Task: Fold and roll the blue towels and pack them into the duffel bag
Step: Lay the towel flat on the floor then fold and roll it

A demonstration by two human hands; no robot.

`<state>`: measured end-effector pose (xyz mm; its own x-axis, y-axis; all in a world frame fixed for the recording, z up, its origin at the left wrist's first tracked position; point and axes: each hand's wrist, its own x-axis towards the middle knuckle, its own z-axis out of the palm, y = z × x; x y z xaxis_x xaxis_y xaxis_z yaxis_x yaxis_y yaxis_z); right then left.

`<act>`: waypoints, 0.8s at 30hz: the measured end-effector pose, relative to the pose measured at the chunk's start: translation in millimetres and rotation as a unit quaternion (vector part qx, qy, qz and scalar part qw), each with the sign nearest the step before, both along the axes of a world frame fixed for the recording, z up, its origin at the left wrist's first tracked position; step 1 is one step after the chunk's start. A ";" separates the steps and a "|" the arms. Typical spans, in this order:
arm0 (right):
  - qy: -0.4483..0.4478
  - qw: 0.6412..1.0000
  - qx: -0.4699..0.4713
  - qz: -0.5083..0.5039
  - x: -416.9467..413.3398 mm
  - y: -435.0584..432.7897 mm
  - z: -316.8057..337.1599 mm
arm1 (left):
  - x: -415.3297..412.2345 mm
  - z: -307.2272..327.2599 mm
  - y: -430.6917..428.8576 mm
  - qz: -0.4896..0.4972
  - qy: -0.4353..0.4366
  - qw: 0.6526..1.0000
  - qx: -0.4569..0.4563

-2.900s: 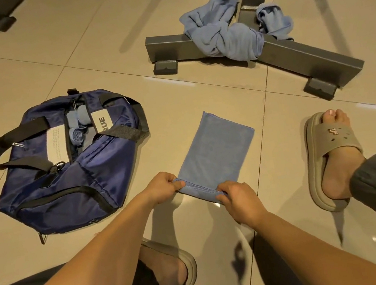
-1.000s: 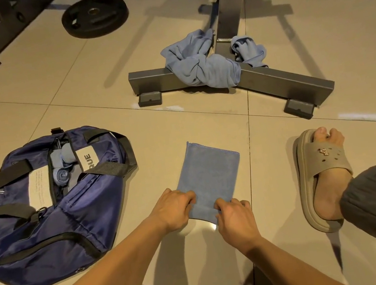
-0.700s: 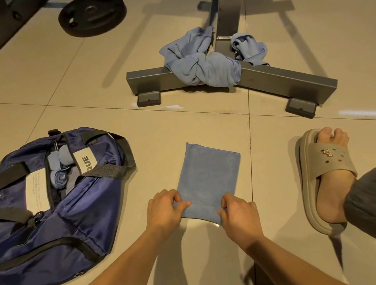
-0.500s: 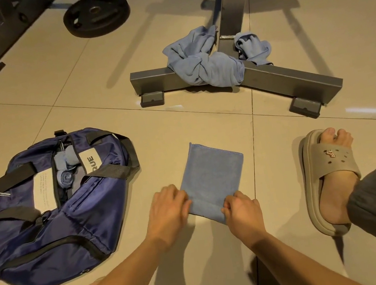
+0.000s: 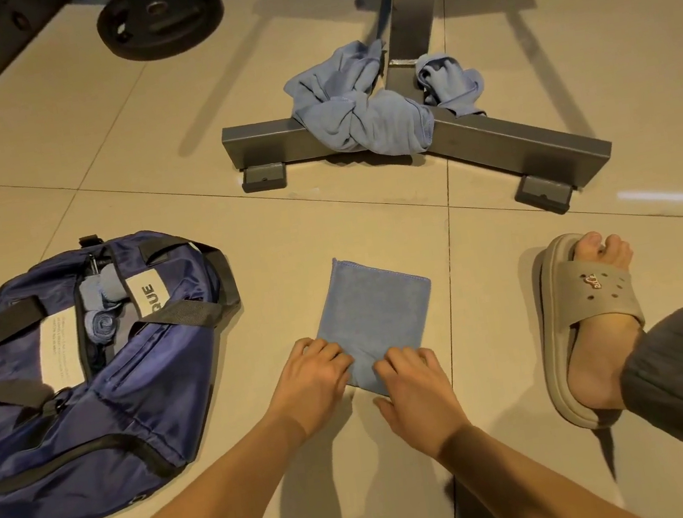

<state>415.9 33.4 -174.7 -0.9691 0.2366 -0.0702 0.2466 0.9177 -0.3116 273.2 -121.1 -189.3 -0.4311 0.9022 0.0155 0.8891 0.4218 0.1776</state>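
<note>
Centre: folded towel [image 5: 376, 311] flat on floor [image 5: 326, 225]; duffel bag [image 5: 84, 386] at its 9 o'clock, loose towels [image 5: 367, 117] at 12 on metal frame [image 5: 513, 144]. At its 6 o'clock edge: left hand [image 5: 313, 378], right hand [image 5: 416, 385], fingers curled close together, pinching near edge. Cloth likely light, soft, limp, prone to slide on tile. Best hold: near edge, both corners, rolling tight toward 12.

"QUE" on white patch [image 5: 146, 297] of duffel bag [image 5: 84, 386], other white label's print unreadable

Left grip [image 5: 314, 376] and right grip [image 5: 417, 386] side by side, palms down, fingers curled.
</note>
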 end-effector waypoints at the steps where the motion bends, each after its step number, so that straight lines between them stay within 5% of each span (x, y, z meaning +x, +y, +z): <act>1: -0.010 1.000 0.007 -0.007 -0.7 -0.6 -1.6 | -2.8 2.9 2.9 0.007 -0.015 1.000 -0.004; 6: -0.048 0.997 -0.019 -0.056 -12.3 8.0 -1.3 | 3.5 14.3 12.6 0.146 -0.125 0.980 0.053; 11: -0.109 0.991 -0.037 -0.066 -28.3 17.5 7.1 | 14.6 6.7 6.7 0.062 -0.050 0.995 0.067; 24: -0.044 0.996 0.056 -0.054 -32.6 25.9 6.8 | -18.1 10.7 47.9 0.068 -0.041 0.996 0.032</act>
<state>383.2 59.3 -167.9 -0.9285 0.3509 -0.1211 0.3683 0.9116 -0.1824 255.1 -73.1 -178.7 -0.5521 0.8332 0.0301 0.8054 0.5236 0.2780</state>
